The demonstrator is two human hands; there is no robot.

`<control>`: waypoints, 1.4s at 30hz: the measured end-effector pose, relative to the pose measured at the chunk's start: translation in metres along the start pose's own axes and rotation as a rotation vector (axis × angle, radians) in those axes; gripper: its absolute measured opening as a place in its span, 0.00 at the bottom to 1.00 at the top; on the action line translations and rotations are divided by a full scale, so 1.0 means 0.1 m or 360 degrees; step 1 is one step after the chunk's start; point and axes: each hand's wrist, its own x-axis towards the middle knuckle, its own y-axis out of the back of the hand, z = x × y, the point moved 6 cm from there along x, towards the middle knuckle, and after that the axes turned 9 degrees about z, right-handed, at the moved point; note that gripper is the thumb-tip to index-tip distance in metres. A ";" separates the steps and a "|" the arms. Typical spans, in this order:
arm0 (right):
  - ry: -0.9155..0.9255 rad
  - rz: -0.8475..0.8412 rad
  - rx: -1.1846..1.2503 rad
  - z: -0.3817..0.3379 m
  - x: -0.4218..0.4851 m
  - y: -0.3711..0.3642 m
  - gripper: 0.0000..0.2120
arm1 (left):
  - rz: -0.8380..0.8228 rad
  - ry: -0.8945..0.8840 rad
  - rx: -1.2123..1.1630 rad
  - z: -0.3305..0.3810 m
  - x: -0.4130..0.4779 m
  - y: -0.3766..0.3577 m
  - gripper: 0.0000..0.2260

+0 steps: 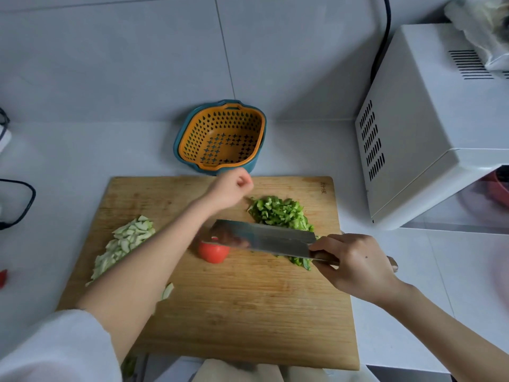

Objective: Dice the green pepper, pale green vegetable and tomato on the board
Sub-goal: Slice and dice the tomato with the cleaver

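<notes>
A wooden cutting board [220,312] lies in front of me. Diced green pepper [281,213] is heaped at its far right, and sliced pale green vegetable [124,241] lies along its left side. A red tomato piece [213,252] sits near the middle. My right hand [355,266] grips the handle of a cleaver [270,238], whose blade hangs tilted just above the tomato. My left hand [234,186] hovers over the board's far edge with fingers curled and nothing visible in it. My left forearm crosses the board and hides part of the pale slices.
An orange colander in a teal bowl [220,137] stands behind the board. A white microwave [429,119] fills the right side, with a black cable behind it. One stray pale slice [167,291] lies by my forearm. A red scrap [2,278] shows at the left edge.
</notes>
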 end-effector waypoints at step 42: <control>-0.0959 -0.0869 -0.0461 -1.37 0.08 -0.53 0.16 | -0.0072 0.1092 -0.1310 -1.30 -1.25 -0.17 0.10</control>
